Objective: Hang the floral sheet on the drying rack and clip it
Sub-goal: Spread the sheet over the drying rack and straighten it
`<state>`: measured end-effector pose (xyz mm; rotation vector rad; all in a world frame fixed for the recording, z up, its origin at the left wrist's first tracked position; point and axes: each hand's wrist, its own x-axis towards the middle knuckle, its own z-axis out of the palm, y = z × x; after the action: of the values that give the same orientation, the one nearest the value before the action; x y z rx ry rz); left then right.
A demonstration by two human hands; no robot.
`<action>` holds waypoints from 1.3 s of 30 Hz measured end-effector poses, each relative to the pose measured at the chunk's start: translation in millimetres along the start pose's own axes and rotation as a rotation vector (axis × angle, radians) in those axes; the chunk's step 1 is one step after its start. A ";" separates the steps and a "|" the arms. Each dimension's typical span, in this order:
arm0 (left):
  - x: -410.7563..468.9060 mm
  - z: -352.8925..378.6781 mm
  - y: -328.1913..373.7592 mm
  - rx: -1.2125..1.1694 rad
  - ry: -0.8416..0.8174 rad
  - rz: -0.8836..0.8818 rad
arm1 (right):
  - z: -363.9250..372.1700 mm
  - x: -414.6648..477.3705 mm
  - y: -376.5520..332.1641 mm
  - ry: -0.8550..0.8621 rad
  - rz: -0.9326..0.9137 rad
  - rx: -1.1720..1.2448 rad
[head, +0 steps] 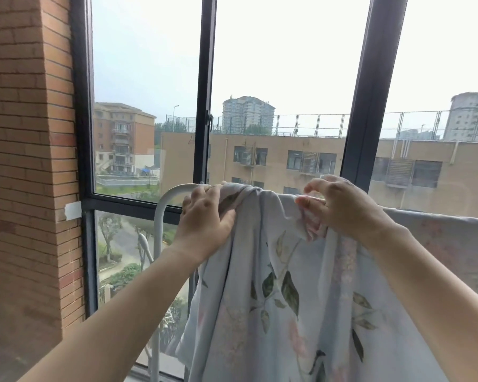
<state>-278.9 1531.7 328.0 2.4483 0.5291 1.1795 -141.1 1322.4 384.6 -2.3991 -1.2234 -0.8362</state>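
White tubular drying rack (pixel 160 216) carries the floral sheet (pixel 273 285) over its top rail, which runs left to right; left hand (pixel 204 216) grips bunched cloth nearest the rail's bare left corner, right hand (pixel 342 208) pinches the fold alongside.
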 end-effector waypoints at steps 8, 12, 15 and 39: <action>-32.3 -58.4 -96.3 -0.243 -0.027 0.057 | 22.6 -12.4 -133.0 0.171 -0.011 0.199; -43.7 -94.0 -171.0 -0.282 -0.103 0.079 | 63.4 -19.3 -213.0 0.102 0.059 0.348; -50.5 -115.3 -226.5 -0.287 -0.198 0.092 | 97.3 -16.7 -271.1 0.054 0.110 0.395; 74.6 -85.5 -491.0 -0.450 -0.420 0.002 | 335.4 126.0 -414.9 -0.007 0.323 0.416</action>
<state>-387.9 2004.3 191.3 2.2026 0.1192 0.6587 -301.4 1817.0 210.7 -2.1709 -0.8711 -0.4252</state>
